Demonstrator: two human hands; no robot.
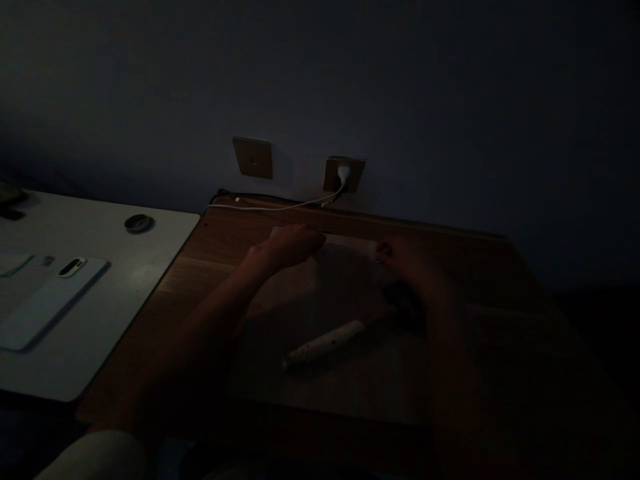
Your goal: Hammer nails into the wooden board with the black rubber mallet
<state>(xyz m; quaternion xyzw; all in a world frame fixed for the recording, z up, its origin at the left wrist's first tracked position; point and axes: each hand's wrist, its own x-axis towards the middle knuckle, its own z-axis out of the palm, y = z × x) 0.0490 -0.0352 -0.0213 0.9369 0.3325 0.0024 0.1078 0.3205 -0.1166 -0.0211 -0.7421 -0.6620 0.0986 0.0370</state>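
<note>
A thin, see-through plastic sheet or bag [360, 393] lies on the wooden tabletop; which of the two, I cannot tell in this dim light. My left hand [294, 244] is closed at its far left corner. At the far right corner my right hand [403, 257] has its fingers pinched on the same plastic. Across the middle lies a hammer [325, 343], its worn pale handle pointing toward the near left. The dark hammer head is beside my right wrist, which partly hides it.
On the left, a white table [120, 293] bears a light-coloured phone [55, 303] and a dark round ring-like object [139, 223]. A white plug [343, 175] sits in the right wall socket, its cable [270, 208] running along the wooden table's back edge. Another wall plate [253, 158] is beside it.
</note>
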